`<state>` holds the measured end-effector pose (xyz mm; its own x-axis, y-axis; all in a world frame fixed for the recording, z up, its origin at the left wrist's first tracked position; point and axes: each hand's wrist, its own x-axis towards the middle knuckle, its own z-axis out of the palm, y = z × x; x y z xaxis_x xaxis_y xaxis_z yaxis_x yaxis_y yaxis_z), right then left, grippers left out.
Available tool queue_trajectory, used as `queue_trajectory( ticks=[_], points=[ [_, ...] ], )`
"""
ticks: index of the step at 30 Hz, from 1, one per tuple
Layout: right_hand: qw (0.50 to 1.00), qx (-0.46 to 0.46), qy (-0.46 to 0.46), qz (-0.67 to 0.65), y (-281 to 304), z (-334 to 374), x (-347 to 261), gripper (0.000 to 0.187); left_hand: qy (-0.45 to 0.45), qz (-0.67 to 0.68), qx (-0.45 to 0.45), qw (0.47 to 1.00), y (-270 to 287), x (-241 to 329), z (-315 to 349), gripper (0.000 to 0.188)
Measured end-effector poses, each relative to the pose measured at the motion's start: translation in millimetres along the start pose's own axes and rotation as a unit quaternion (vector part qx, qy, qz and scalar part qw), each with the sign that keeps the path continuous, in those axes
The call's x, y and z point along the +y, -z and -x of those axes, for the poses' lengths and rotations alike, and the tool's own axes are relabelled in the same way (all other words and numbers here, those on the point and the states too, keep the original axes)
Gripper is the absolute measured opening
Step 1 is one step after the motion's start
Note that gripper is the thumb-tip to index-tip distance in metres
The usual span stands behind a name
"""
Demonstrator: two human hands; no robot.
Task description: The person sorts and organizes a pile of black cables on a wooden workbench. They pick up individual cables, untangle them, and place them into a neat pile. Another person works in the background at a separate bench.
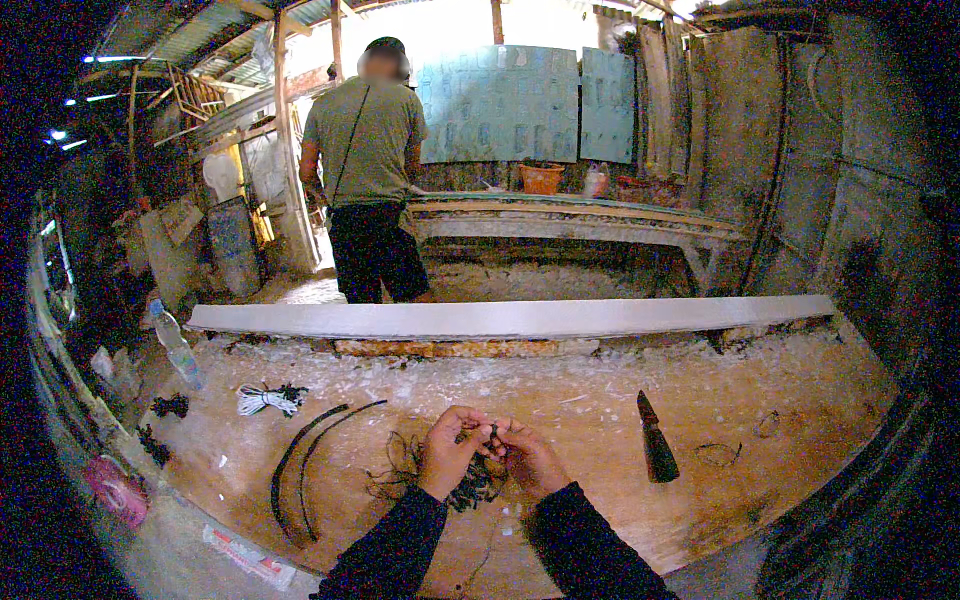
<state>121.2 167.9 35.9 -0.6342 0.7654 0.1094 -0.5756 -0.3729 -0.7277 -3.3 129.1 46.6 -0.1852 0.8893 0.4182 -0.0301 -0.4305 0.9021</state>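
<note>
My left hand [450, 450] and my right hand [532, 456] meet over the middle of the wooden table, fingertips pinched together. Between them is a small dark piece [492, 432], perhaps a knot of black cord; its exact kind is too small to tell. Beneath and around my hands lies a tangle of thin black cords [398, 468], partly hidden by my wrists. Left of it, two curved black strips [290, 470] lie side by side. A dark knife-like tool [656, 445] with a pointed tip rests to the right, apart from my hands.
A bundle of white and black cord [268, 400] and a clear plastic bottle [175, 345] are at the left. Along the far edge runs a long white beam [510, 319]. Beyond it a person [365, 150] stands facing away at a bench [560, 222]. Thin cord loops [720, 455] lie far right.
</note>
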Motion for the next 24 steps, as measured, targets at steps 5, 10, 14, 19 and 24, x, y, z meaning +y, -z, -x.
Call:
queue_trajectory(
  ticks=[5,10,14,19,24],
  points=[
    [0.999,0.024,-0.037,0.012,-6,5,-4,0.014,0.017,-0.123,0.012,0.992,0,5,2,0.006],
    [0.997,0.065,-0.017,0.041,-12,8,-6,0.013,0.006,-0.141,0.047,0.989,-7,6,6,0.006],
    [0.995,0.09,0.003,0.051,-14,9,-5,0.011,-0.065,-0.155,0.039,0.985,-3,2,4,0.009],
    [0.993,0.085,0.017,0.084,-14,8,-7,0.01,-0.095,-0.225,0.008,0.97,3,1,0,0.011],
    [0.988,0.114,0.024,0.096,-13,9,-8,0.01,0.025,-0.115,-0.017,0.993,5,5,3,0.012]
  ],
)
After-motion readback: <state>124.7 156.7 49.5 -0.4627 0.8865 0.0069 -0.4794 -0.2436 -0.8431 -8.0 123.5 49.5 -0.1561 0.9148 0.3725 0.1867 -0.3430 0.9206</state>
